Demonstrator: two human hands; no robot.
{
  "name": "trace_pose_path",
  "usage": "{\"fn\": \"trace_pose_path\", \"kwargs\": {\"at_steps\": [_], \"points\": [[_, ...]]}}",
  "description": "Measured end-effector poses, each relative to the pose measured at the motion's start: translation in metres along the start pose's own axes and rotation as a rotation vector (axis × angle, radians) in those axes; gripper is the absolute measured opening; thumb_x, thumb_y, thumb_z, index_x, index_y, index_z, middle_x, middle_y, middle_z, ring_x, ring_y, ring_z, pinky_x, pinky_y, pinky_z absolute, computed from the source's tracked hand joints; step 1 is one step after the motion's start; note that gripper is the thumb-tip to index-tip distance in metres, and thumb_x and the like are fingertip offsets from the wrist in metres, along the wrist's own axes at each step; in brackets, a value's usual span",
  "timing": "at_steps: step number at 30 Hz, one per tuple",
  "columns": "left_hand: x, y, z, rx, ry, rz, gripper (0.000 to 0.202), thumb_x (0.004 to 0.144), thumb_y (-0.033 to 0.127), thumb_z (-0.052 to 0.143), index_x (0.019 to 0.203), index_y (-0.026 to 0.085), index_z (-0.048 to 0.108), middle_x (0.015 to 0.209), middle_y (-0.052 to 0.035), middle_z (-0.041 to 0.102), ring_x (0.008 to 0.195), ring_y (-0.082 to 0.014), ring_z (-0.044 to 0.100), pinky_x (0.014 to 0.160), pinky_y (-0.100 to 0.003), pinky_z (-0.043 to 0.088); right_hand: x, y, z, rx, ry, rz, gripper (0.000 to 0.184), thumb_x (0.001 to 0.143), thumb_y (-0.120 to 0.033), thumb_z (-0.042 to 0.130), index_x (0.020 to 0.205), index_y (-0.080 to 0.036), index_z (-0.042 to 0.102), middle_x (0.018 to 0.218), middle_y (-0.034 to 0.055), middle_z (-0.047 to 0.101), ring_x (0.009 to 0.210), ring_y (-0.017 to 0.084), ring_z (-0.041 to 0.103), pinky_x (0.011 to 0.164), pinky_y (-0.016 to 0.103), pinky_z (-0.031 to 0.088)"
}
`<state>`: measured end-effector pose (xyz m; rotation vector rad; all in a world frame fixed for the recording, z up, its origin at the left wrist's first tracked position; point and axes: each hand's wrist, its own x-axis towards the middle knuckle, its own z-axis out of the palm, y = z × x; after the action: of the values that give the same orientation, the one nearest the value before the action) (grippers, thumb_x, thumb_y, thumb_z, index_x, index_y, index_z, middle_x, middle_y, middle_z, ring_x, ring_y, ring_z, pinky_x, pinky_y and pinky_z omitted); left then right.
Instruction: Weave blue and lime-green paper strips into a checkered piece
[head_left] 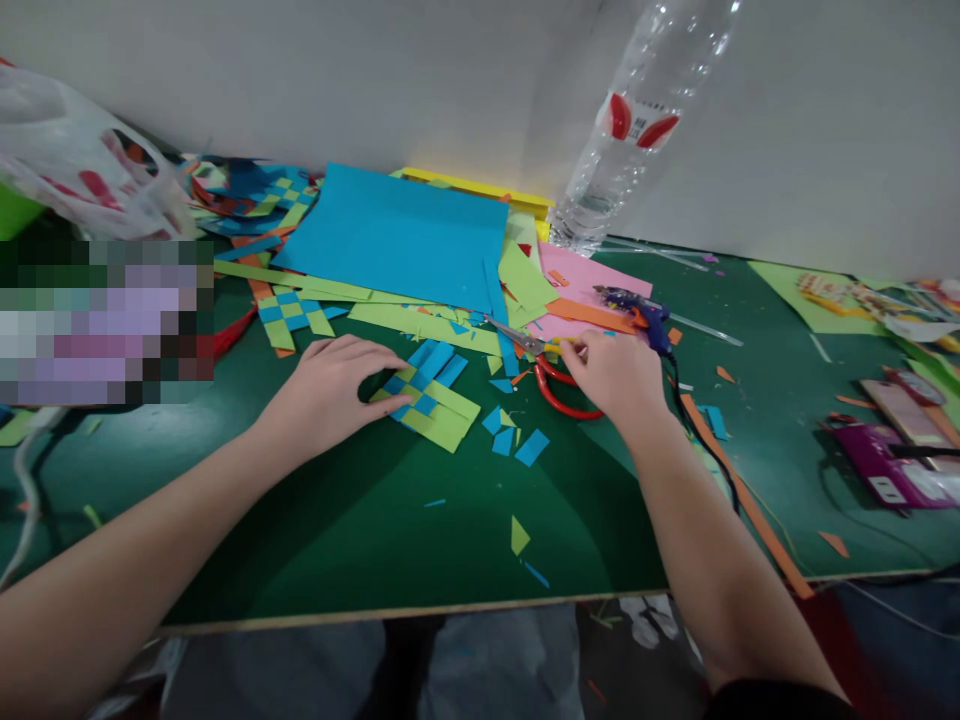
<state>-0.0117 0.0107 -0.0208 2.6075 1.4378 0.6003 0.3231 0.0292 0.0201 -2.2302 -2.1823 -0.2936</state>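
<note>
My left hand [330, 390] rests on the green table, its fingertips pressing down a woven piece of blue and lime paper strips [431, 398]. My right hand [615, 375] lies over the red handles of a pair of scissors [544, 375], fingers curled around them; the blades point left toward the paper pile. Small blue offcuts [517, 437] lie between the two hands. A large blue sheet [397, 238] lies behind, with lime strips [420, 325] along its front edge.
A clear plastic bottle [630, 130] stands at the back wall. A blue glue gun [645, 315] lies on pink paper [585, 285]. Another woven piece [292, 315] sits left. A plastic bag [75, 160] is far left, packets [892, 465] far right. The table edge [412, 612] is near.
</note>
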Motion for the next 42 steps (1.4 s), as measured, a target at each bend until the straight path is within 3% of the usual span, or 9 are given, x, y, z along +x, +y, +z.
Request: {"fn": "trace_pose_path", "kwargs": {"at_steps": [7, 14, 25, 31, 42], "points": [[0.0005, -0.0034, 0.0018, -0.035, -0.028, 0.014, 0.04, 0.092, 0.058, 0.058, 0.115, 0.028, 0.068, 0.116, -0.0091, 0.072, 0.113, -0.0333, 0.062, 0.098, -0.054, 0.042, -0.0024, -0.0014, -0.003, -0.03, 0.01, -0.019, 0.042, 0.099, -0.044, 0.043, 0.091, -0.017, 0.074, 0.074, 0.0131, 0.073, 0.068, 0.025, 0.067, 0.055, 0.03, 0.028], [0.0041, -0.0071, 0.003, -0.117, -0.073, 0.063, 0.035, 0.092, 0.051, 0.061, 0.114, 0.026, 0.068, 0.117, -0.007, 0.072, 0.116, -0.0289, 0.06, 0.1, -0.047, 0.047, -0.0013, 0.0001, -0.0013, -0.068, 0.054, -0.033, 0.044, 0.098, -0.045, 0.041, 0.088, -0.017, 0.074, 0.071, 0.0115, 0.072, 0.061, 0.021, 0.063, 0.052, 0.03, 0.025], [0.006, -0.003, 0.0006, -0.094, -0.075, 0.091, 0.039, 0.096, 0.052, 0.051, 0.116, 0.024, 0.069, 0.121, -0.0096, 0.067, 0.12, -0.0309, 0.056, 0.105, -0.051, 0.044, -0.0026, 0.0014, -0.0038, 0.026, 0.092, -0.024, 0.035, 0.096, -0.035, 0.044, 0.091, -0.017, 0.073, 0.075, 0.0104, 0.074, 0.063, 0.021, 0.063, 0.054, 0.03, 0.023], [0.0041, -0.0062, 0.003, -0.059, -0.037, 0.03, 0.047, 0.094, 0.057, 0.053, 0.118, 0.021, 0.068, 0.121, -0.0125, 0.067, 0.122, -0.0343, 0.053, 0.106, -0.055, 0.041, -0.0003, 0.0066, -0.0062, 0.007, 0.106, 0.052, 0.038, 0.096, -0.036, 0.042, 0.096, -0.016, 0.074, 0.078, 0.0123, 0.074, 0.069, 0.024, 0.066, 0.055, 0.03, 0.025], [0.0042, -0.0075, 0.0023, -0.042, -0.098, 0.049, 0.049, 0.098, 0.055, 0.047, 0.123, 0.02, 0.069, 0.124, -0.0135, 0.064, 0.124, -0.0351, 0.051, 0.106, -0.058, 0.04, 0.0009, 0.0081, -0.0032, 0.022, 0.111, 0.062, 0.035, 0.096, -0.039, 0.046, 0.098, -0.017, 0.073, 0.08, 0.0113, 0.075, 0.07, 0.024, 0.066, 0.056, 0.03, 0.024]]}}
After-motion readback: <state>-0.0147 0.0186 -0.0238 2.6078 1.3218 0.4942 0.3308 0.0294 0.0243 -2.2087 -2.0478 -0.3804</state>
